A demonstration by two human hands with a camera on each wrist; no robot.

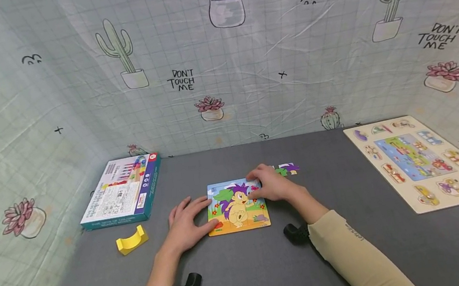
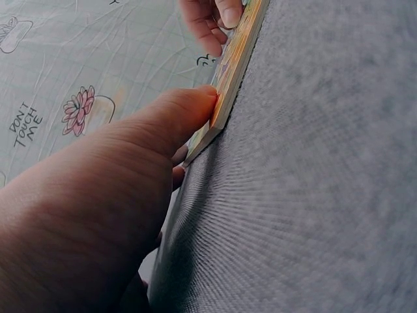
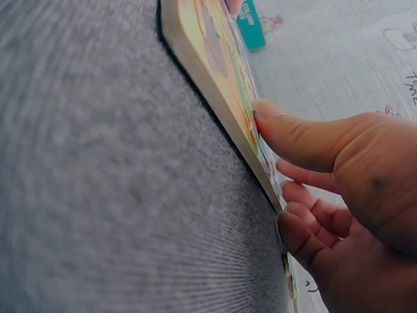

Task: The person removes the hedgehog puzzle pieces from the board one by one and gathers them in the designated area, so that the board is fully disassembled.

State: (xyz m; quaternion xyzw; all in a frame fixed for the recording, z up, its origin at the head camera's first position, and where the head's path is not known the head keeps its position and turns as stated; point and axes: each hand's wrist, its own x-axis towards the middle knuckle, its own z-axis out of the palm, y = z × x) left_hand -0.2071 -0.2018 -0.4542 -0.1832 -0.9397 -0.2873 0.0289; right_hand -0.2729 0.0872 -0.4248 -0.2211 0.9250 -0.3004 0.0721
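Note:
A square hedgehog jigsaw puzzle (image 1: pixel 235 210) lies flat on the grey table in the head view. My left hand (image 1: pixel 185 227) rests at its left side with spread fingers, its thumb touching the lower left corner. In the left wrist view the left thumb (image 2: pixel 186 111) lies on the puzzle's orange edge. My right hand (image 1: pixel 272 184) covers the upper right corner, thumb on the picture and fingertips near the top edge. The right wrist view shows the right thumb (image 3: pixel 293 134) touching the puzzle's face, other fingers bent beside the edge. Purple and green puzzle pieces (image 1: pixel 287 169) lie just beyond the right hand.
A flat box (image 1: pixel 121 191) stands at the back left, with a yellow curved block (image 1: pixel 132 240) in front of it. On the right lies a large wooden picture board (image 1: pixel 426 160). A cactus-print curtain (image 1: pixel 206 56) hangs behind the table.

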